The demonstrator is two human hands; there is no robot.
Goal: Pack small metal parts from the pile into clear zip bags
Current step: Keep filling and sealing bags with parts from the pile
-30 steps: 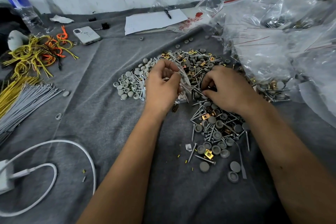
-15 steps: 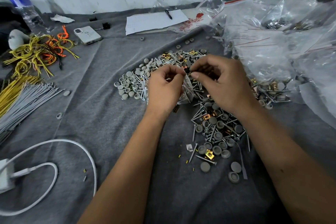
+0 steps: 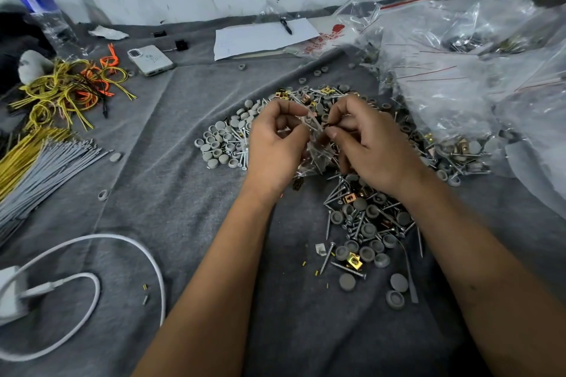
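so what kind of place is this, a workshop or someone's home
Most likely an informal packing bench for hardware kits, though home or workshop cannot be told. A grey cloth covers the surface, a pile of screws, caps and clips lies loose on it, and filled clear bags heap at the right.

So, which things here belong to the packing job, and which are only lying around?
Job: left hand and right hand holding the small bag; pile of screws and caps; heap of bags.
Lying about: phone; white cable; yellow wires; paper; bottle.
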